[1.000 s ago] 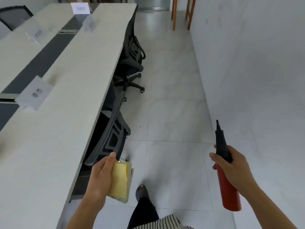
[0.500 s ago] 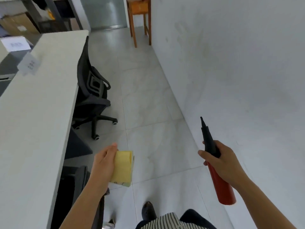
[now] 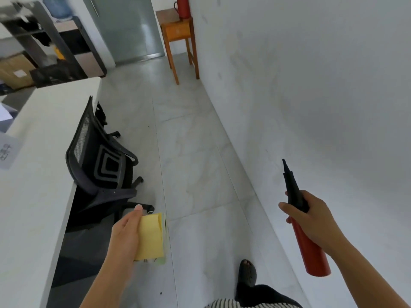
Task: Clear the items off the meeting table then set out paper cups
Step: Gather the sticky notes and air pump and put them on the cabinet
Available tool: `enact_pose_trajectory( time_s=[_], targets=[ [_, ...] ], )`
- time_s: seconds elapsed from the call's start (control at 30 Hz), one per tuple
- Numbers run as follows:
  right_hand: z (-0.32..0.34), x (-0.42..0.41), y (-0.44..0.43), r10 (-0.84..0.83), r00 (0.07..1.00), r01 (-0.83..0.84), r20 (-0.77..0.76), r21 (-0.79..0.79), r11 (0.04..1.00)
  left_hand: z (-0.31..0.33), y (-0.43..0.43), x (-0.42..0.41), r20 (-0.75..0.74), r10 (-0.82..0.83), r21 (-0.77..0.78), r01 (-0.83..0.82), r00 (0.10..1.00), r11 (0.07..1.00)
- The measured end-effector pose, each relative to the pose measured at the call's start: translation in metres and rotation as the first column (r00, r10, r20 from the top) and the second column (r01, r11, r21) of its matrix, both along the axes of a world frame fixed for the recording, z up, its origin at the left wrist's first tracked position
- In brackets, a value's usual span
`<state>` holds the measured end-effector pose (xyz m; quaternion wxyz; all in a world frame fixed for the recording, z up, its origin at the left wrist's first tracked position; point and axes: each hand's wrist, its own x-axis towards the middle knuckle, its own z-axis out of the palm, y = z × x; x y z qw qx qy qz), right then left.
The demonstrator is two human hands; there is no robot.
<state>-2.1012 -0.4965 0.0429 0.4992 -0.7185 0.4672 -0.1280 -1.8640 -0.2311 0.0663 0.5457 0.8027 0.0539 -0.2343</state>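
My left hand (image 3: 126, 232) grips a yellow pad of sticky notes (image 3: 151, 237) low in the middle of the view, over the tiled floor beside the table. My right hand (image 3: 311, 214) is closed around a red hand pump with a long black nozzle (image 3: 308, 243), its tip pointing up and away. The long white meeting table (image 3: 44, 174) runs along the left edge, with a white name card (image 3: 7, 150) on it.
A black mesh office chair (image 3: 100, 165) is tucked against the table's side. A white wall (image 3: 311, 85) bounds the aisle on the right. Ahead stand a wooden stool (image 3: 180, 32) with a red flask (image 3: 183, 6), a grey door and shelving. My shoe (image 3: 246, 274) is on the floor.
The view has moved forward along the aisle and turned right; the far stool, door and shelving came into sight. Both hands keep the same grip on their items.
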Motion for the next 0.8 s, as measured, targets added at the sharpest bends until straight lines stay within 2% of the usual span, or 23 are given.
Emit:
enact_pose_trajectory(
  time_s=[0.23,0.4,0.6,0.8],
  targets=[
    [0.02,0.147,-0.12,0.167,0.986,-0.167,0.004,-0.013,0.986,0.017,-0.09,0.095,0.032,0.105,-0.042,-0.104,0.994,0.994],
    [0.008,0.251,-0.173,0.237,0.971,-0.238,-0.022,-0.01,0.971,-0.003,-0.121,0.178,-0.026,0.202,-0.006,-0.203,0.979,0.979],
    [-0.002,0.37,-0.229,0.221,0.975,-0.221,-0.036,0.011,0.975,-0.018,-0.179,0.318,-0.053,0.215,-0.032,-0.217,0.975,0.976],
    [0.026,0.494,-0.286,0.173,0.985,-0.173,-0.008,-0.018,0.985,0.008,-0.262,0.47,-0.007,0.151,-0.071,-0.151,0.988,0.986]
  ],
)
